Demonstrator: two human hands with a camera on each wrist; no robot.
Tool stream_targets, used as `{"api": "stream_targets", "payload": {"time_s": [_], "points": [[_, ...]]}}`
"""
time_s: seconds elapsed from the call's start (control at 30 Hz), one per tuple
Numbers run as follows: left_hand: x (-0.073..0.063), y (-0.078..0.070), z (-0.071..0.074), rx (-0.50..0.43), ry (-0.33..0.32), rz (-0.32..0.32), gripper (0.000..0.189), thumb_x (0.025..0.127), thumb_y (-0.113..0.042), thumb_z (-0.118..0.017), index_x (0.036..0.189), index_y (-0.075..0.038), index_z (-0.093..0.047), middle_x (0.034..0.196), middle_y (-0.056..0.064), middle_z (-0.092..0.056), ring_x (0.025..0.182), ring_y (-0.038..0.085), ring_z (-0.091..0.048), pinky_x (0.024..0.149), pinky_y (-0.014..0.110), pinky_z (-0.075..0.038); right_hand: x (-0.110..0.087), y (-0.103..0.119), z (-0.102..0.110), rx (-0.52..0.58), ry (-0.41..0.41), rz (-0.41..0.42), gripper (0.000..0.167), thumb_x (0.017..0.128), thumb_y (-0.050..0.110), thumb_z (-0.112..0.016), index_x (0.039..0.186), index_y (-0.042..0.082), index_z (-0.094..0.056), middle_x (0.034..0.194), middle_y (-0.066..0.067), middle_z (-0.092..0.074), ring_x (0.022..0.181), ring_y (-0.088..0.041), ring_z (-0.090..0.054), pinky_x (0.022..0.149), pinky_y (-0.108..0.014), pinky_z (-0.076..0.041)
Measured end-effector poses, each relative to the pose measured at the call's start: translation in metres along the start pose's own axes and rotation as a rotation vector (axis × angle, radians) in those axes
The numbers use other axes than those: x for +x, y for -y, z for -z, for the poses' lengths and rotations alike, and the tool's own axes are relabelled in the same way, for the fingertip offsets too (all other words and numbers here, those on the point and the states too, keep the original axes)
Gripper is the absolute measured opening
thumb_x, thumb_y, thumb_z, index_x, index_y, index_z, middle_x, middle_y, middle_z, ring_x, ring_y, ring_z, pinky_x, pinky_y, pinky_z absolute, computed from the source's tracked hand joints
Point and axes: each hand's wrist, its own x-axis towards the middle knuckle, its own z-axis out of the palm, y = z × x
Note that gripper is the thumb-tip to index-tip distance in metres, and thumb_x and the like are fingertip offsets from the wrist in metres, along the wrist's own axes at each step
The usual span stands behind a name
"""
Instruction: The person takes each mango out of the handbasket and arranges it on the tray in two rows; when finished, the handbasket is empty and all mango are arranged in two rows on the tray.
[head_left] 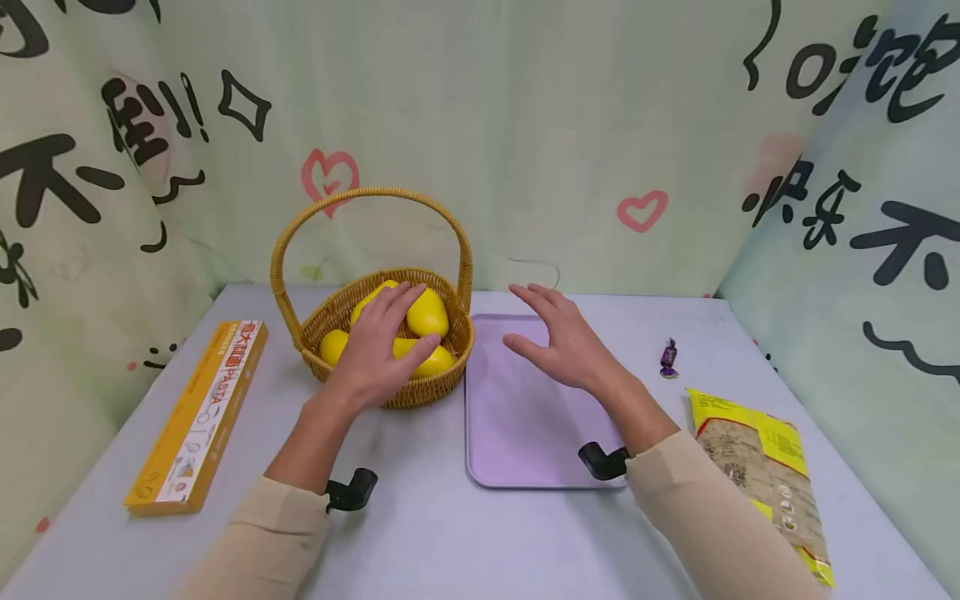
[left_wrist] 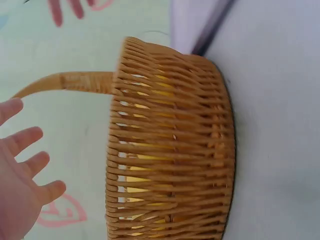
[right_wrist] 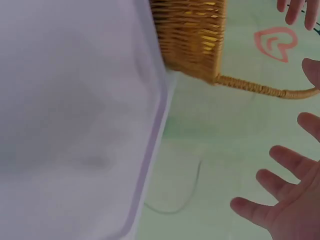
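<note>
Left hand (head_left: pixel 377 348) is hovering, released, by the basket (head_left: pixel 425 392); right hand (head_left: pixel 561 345) likewise above the tray (head_left: pixel 517 433) at the basket's four o'clock.

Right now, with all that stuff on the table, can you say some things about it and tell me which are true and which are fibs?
1. The yellow fruits are inside the wicker basket. True.
2. The left hand and the right hand are both empty. True.
3. The left hand is squeezed into a fist. False: its fingers are stretched out.
4. The pasta box is left of the basket, and the purple tray is right of it. True.
5. The wrapped candy lies on the tray. False: the candy lies on the table, to the right of the tray.
6. The right hand presses down on the tray. False: the right hand is held up above it.
</note>
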Motion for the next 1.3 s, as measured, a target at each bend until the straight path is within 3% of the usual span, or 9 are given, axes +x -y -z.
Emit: {"api": "stream_targets", "payload": {"time_s": [0.27, 0.4, 0.53, 0.67, 0.77, 0.93, 1.13, 1.2, 1.3], "points": [[-0.008, 0.009, 0.008, -0.299, -0.082, 0.08, 0.052, 0.102, -0.028, -0.062, 0.151, -0.015, -0.052, 0.16, 0.009, -0.045, 0.151, 0.031, -0.036, 0.124, 0.058, -0.03, 0.021, 0.019, -0.001, 0.103, 0.042, 0.042, 0.062, 0.099, 0.036, -0.065, 0.156, 0.02, -0.047, 0.16, -0.009, -0.045, 0.148, -0.032, -0.04, 0.12, -0.061, -0.035], [-0.013, 0.019, 0.01, -0.452, -0.116, 0.131, 0.048, 0.104, -0.023, -0.06, 0.151, -0.016, -0.052, 0.16, 0.006, -0.046, 0.151, 0.029, -0.037, 0.124, 0.058, -0.03, 0.034, 0.027, -0.003, 0.137, 0.077, 0.069, 0.057, 0.099, 0.034, -0.065, 0.152, 0.017, -0.052, 0.156, -0.008, -0.051, 0.147, -0.031, -0.042, 0.121, -0.058, -0.036], [-0.017, 0.03, 0.013, -0.582, -0.154, 0.19, 0.045, 0.106, -0.021, -0.059, 0.15, -0.015, -0.053, 0.156, 0.004, -0.049, 0.148, 0.025, -0.041, 0.123, 0.049, -0.036, 0.046, 0.033, -0.007, 0.169, 0.128, 0.068, 0.053, 0.099, 0.031, -0.065, 0.149, 0.014, -0.056, 0.153, -0.008, -0.054, 0.143, -0.033, -0.047, 0.118, -0.056, -0.04], [-0.024, 0.04, 0.015, -0.664, -0.236, 0.225, 0.039, 0.106, -0.017, -0.057, 0.145, -0.011, -0.057, 0.144, 0.008, -0.06, 0.134, 0.019, -0.054, 0.114, 0.028, -0.047, 0.056, 0.038, -0.016, 0.206, 0.188, 0.038, 0.049, 0.099, 0.029, -0.065, 0.146, 0.015, -0.059, 0.15, -0.008, -0.056, 0.14, -0.036, -0.05, 0.114, -0.054, -0.046], [-0.031, 0.046, 0.014, -0.709, -0.291, 0.245, 0.036, 0.107, -0.015, -0.056, 0.141, -0.008, -0.06, 0.134, 0.01, -0.066, 0.122, 0.017, -0.063, 0.102, 0.02, -0.053, 0.063, 0.043, -0.024, 0.231, 0.23, 0.023, 0.05, 0.098, 0.027, -0.066, 0.147, 0.018, -0.058, 0.15, -0.009, -0.057, 0.139, -0.037, -0.05, 0.113, -0.054, -0.046], [-0.045, 0.057, 0.015, -0.821, -0.399, 0.252, 0.033, 0.105, -0.013, -0.058, 0.137, -0.003, -0.062, 0.12, 0.004, -0.072, 0.109, 0.015, -0.07, 0.092, 0.023, -0.059, 0.075, 0.056, -0.036, 0.228, 0.288, 0.049, 0.053, 0.097, 0.024, -0.068, 0.149, 0.019, -0.056, 0.15, -0.015, -0.055, 0.138, -0.037, -0.05, 0.112, -0.052, -0.047], [-0.054, 0.07, 0.031, -1.049, -0.546, 0.21, 0.029, 0.104, -0.004, -0.057, 0.132, 0.0, -0.065, 0.108, 0.004, -0.076, 0.092, 0.017, -0.074, 0.078, 0.025, -0.061, 0.085, 0.066, -0.044, 0.208, 0.338, 0.038, 0.052, 0.095, 0.024, -0.068, 0.147, 0.021, -0.059, 0.15, -0.015, -0.055, 0.135, -0.034, -0.053, 0.106, -0.047, -0.052], [-0.056, 0.075, 0.036, -1.095, -0.59, 0.227, 0.029, 0.103, -0.003, -0.057, 0.13, 0.001, -0.066, 0.104, 0.006, -0.076, 0.09, 0.019, -0.074, 0.076, 0.025, -0.062, 0.087, 0.067, -0.046, 0.203, 0.356, 0.021, 0.051, 0.095, 0.024, -0.069, 0.145, 0.023, -0.06, 0.15, -0.014, -0.055, 0.134, -0.034, -0.053, 0.105, -0.047, -0.052], [-0.063, 0.084, 0.044, -1.084, -0.669, 0.299, 0.029, 0.102, -0.006, -0.061, 0.131, -0.001, -0.066, 0.102, 0.006, -0.075, 0.09, 0.018, -0.074, 0.077, 0.023, -0.062, 0.091, 0.069, -0.052, 0.198, 0.391, 0.013, 0.049, 0.094, 0.024, -0.07, 0.143, 0.024, -0.063, 0.152, -0.013, -0.054, 0.136, -0.035, -0.05, 0.107, -0.048, -0.051]]}}
